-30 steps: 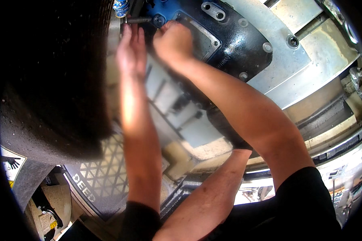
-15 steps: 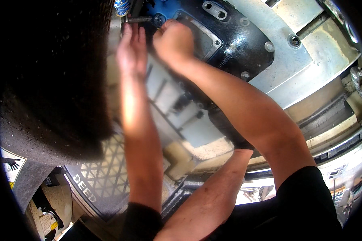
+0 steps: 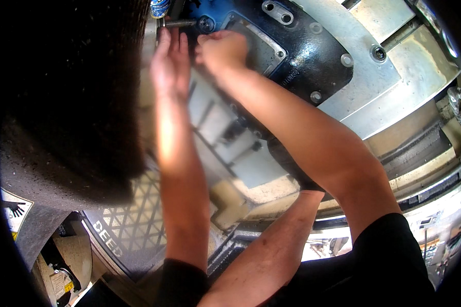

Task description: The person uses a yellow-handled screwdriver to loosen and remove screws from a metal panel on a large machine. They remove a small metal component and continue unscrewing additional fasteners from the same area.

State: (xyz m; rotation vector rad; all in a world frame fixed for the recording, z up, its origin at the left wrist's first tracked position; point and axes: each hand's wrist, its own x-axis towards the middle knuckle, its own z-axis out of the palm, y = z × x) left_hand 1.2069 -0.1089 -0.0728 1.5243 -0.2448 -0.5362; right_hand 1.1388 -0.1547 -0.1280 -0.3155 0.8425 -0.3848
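My left hand (image 3: 171,66) reaches up at the top left with its fingers stretched out, fingertips close beneath a short metal rod (image 3: 182,23). Whether they touch the rod, I cannot tell. The rod runs sideways to a round bolt head (image 3: 206,23) on a glossy black metal casting (image 3: 312,56), which looks blue near the top. Just below that bolt, my right hand (image 3: 224,51) is closed, thumb and fingers curled together in front of the casting's rectangular frame (image 3: 269,43). What it pinches, if anything, is hidden.
A large dark, rough body (image 3: 77,102) fills the left side. A blue-and-white wrapped piece (image 3: 159,7) hangs above the rod. Pale metal plates (image 3: 374,82) lie to the right. My bare leg (image 3: 266,250) rises between my arms, near a patterned step plate (image 3: 133,225).
My right hand has drawn slightly down from the bolt head, which now shows apart from the fingers. The left hand stays nearly in place. The whole view has shifted slightly.
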